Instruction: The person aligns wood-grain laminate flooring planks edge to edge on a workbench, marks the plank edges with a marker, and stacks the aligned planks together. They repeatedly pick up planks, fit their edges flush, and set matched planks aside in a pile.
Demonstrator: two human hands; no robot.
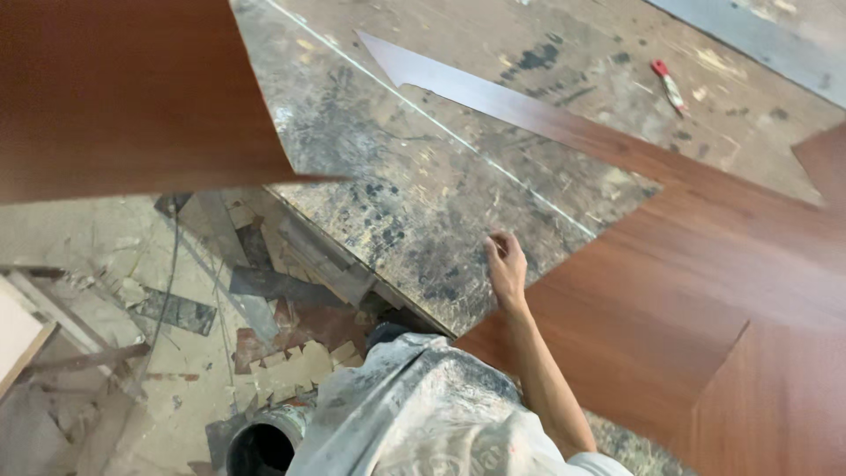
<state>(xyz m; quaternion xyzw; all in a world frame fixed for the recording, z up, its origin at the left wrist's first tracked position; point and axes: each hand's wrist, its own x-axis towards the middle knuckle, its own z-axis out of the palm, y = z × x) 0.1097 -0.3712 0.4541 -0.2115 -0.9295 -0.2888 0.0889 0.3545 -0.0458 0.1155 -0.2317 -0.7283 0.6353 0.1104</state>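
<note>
My right hand (507, 264) reaches forward from the lower right, fingers curled on the near corner of a large reddish-brown laminate sheet (687, 291) that lies across the right side of a stained grey worktable (397, 176). A long strip of the same sheet runs up to a pointed tip (388, 55) at the table's far side. Another reddish-brown panel (132, 88) fills the upper left, close to the camera and blurred. My left hand is out of view. My paint-stained trouser leg (423, 414) shows at the bottom.
A red utility knife (670, 86) lies on the far right of the table. Below the table's left edge the floor (106, 256) is littered with laminate offcuts and wood strips. A dark round bucket (260, 445) stands by my leg.
</note>
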